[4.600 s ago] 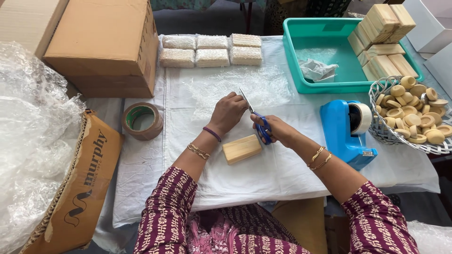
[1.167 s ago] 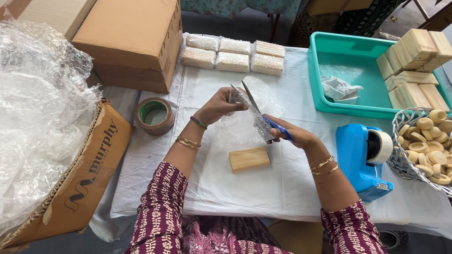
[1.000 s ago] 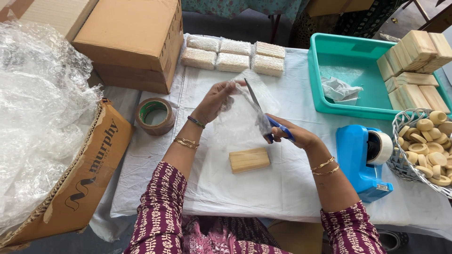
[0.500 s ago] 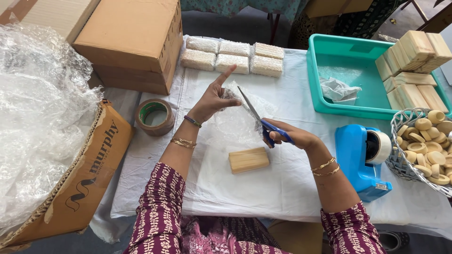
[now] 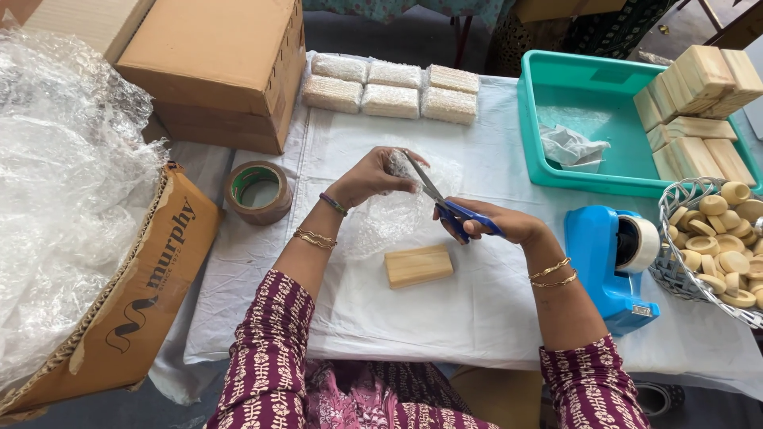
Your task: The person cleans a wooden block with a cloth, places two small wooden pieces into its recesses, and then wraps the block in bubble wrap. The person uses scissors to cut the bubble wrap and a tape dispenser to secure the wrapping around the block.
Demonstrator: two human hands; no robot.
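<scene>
The left hand [image 5: 373,175] now pinches the bubble wrap [image 5: 397,210] near the middle of the table [image 5: 493,310], where half a second ago its fingers were spread open; the right hand [image 5: 497,226] grips blue scissors [image 5: 445,202], blades now closed against the wrap's top edge; the wooden block [image 5: 419,265] lies unmoved just below the wrap, toward the near edge

The wire basket [image 5: 675,208] and the wooden blocks [image 5: 699,103] run off the right edge; the scissors [image 5: 445,202] handles are hidden inside the right hand [image 5: 501,226]
</scene>
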